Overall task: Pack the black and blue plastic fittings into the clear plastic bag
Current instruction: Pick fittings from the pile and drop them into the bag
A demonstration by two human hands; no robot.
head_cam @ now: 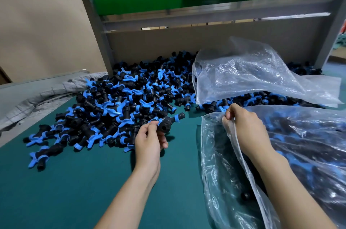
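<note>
Pinches one black-and-blue plastic fitting (pixel 169 123) in fingers of left hand (pixel 149 140), clamps right hand (pixel 243 127) fingers on clear plastic bag (pixel 221 163) rim; best dropped deep, mouth wide.

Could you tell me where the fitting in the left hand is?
Head view, near centre: the fitting is pinched by the left hand above the green mat, between the loose pile and the clear bag the right hand grips.

Two hands (pixel 148 141), two clear bags (pixel 252 75), one grey cloth (pixel 46 94), perhaps several hundred fittings (pixel 131 97).
</note>
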